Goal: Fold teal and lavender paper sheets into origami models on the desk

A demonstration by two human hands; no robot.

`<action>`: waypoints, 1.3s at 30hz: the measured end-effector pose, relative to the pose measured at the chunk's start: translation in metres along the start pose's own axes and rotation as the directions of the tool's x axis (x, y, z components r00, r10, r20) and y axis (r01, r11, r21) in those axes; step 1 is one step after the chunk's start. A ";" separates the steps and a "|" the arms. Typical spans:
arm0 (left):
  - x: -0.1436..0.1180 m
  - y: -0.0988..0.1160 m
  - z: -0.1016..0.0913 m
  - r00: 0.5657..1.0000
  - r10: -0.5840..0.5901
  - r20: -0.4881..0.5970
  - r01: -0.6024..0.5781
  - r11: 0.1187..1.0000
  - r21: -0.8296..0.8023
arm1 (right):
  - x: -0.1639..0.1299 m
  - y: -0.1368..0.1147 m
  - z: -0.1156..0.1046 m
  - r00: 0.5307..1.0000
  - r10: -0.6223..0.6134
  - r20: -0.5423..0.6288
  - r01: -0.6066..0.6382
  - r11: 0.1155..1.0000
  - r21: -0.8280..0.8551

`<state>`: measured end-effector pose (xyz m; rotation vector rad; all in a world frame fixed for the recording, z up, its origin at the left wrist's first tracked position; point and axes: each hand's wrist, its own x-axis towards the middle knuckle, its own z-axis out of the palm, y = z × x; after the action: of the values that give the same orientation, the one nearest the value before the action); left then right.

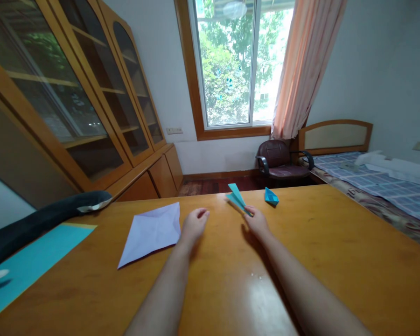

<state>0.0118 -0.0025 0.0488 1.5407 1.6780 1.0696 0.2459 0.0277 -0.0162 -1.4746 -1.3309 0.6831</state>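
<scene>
My right hand (256, 222) pinches a teal folded paper plane (237, 198) by its tail, nose pointing up and away over the wooden table (301, 261). My left hand (193, 225) rests on the table just left of it, fingers curled, holding nothing. A pale lilac sheet of paper (151, 231), creased along a diagonal, lies flat beside the left hand. A small blue folded paper piece (271, 197) sits near the table's far edge, right of the plane.
A large teal sheet (31, 261) lies at the left edge with a dark plush toy (38, 219) over it. Beyond the table stand a dark armchair (282, 161), a bed (374, 182), a glass-door cabinet (91, 107) and a window (240, 60).
</scene>
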 end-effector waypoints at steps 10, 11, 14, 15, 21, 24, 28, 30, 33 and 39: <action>-0.012 -0.015 0.077 0.990 -0.120 0.071 0.137 0.742 -0.657 | -0.040 -0.029 0.033 0.962 0.054 0.269 -0.168 0.891 0.421; -0.013 -0.016 0.076 0.989 -0.110 0.100 0.149 0.741 -0.654 | -0.041 -0.029 0.034 0.963 0.070 0.261 -0.177 0.892 0.415; -0.013 -0.016 0.076 0.982 -0.072 0.174 0.169 0.745 -0.645 | -0.040 -0.027 0.035 0.975 0.084 0.204 -0.165 0.892 0.420; -0.012 -0.016 0.077 0.981 -0.059 0.186 0.167 0.747 -0.643 | -0.040 -0.027 0.036 0.980 0.083 0.179 -0.153 0.893 0.424; -0.010 -0.018 0.080 0.971 -0.017 0.240 0.178 0.722 -0.669 | -0.038 -0.021 0.039 0.999 -0.013 0.049 -0.008 0.912 0.409; -0.009 -0.017 0.079 0.973 -0.012 0.229 0.168 0.716 -0.677 | -0.040 -0.018 0.039 0.997 -0.028 0.065 0.001 0.928 0.373; -0.011 -0.013 0.079 0.979 0.006 0.205 0.130 0.757 -0.641 | -0.042 -0.018 0.037 0.995 -0.012 0.096 -0.016 0.957 0.289; -0.012 -0.012 0.080 0.977 0.040 0.207 0.103 0.769 -0.631 | -0.042 -0.021 0.035 0.997 -0.045 0.062 0.029 0.970 0.241; -0.014 -0.011 0.081 0.968 0.078 0.239 0.092 0.776 -0.624 | -0.042 -0.025 0.032 0.998 -0.058 0.024 0.053 0.982 0.179; -0.015 -0.017 0.089 0.961 0.133 0.243 0.060 0.755 -0.653 | -0.041 -0.026 0.029 0.999 -0.037 -0.017 0.039 0.992 0.123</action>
<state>0.0820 -0.0036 -0.0099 1.1764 0.9221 1.2259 0.2005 -0.0051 -0.0103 -1.3496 -1.2791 0.7161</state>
